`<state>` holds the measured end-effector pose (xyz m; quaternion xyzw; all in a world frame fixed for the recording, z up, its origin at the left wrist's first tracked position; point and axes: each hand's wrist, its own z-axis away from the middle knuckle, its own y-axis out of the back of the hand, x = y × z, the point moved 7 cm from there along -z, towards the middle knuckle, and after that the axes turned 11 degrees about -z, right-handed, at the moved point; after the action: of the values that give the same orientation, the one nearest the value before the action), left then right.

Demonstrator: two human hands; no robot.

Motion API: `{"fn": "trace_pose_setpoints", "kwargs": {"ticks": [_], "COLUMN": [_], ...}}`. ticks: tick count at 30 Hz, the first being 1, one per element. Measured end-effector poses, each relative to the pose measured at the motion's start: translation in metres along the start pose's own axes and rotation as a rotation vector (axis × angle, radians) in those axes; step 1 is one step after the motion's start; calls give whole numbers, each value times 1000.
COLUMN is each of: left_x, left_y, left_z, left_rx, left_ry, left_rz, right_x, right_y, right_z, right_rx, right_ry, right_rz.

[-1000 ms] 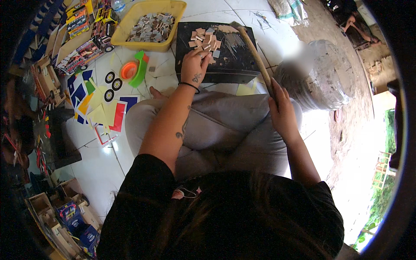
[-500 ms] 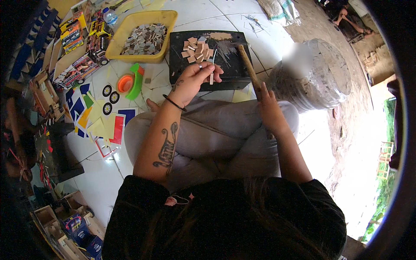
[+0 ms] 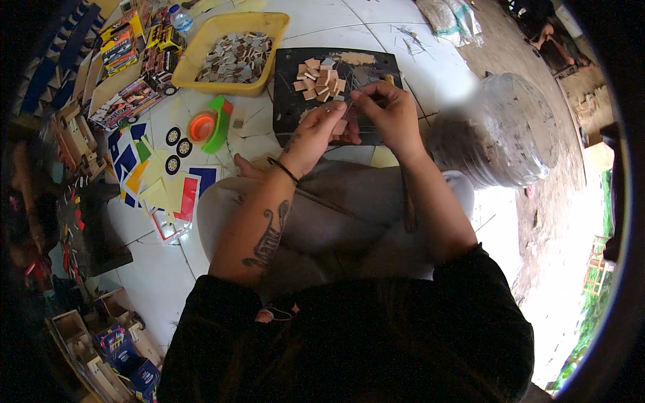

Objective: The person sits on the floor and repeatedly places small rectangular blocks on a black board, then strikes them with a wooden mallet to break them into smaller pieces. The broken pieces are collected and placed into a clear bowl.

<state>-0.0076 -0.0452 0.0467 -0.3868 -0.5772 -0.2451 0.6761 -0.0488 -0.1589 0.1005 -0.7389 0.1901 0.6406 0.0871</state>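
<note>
Squares of thin tan board (image 3: 321, 82) lie heaped on a black block (image 3: 285, 111) at twelve o'clock, just beyond the hands. The left hand (image 3: 318, 129) is mostly closed, thumb over bent fingers, with a small tan piece (image 3: 339, 127) in its grasp above the block's near edge. The right hand (image 3: 390, 115) faces it, thumb and forefinger brought near each other in a pinch, almost touching the left; I cannot tell whether they are fully closed or grip anything. A wooden handle (image 3: 408, 208) rests on the lap at four o'clock, below the right wrist. A yellow tub (image 3: 215, 88) of small pieces stands at eleven o'clock, a green-and-orange tape dispenser (image 3: 216, 131) at ten, coloured sheets (image 3: 185, 198) at nine, and a wrapped bundle (image 3: 504, 138) at two.
</note>
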Motion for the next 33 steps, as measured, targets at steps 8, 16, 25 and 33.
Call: {"fn": "trace_pose_setpoints", "kwargs": {"ticks": [8,16,25,33], "left_x": [19,27,23,8], "left_y": [-1,-3,-2,28], "left_z": [-2,1,-1,-25], "left_rx": [313,374,283,366], "left_ry": [-287,-457,-428,-431], "left_rz": [-675,-813,-735,-853], "right_x": [16,12,22,20], "right_y": [11,11,9,2], "right_z": [-2,4,5,-16], "right_rx": [57,-25,-97,85], "right_ry": [-75,-188,-212,298], "right_rz": [-119,-297,-517,337]}}
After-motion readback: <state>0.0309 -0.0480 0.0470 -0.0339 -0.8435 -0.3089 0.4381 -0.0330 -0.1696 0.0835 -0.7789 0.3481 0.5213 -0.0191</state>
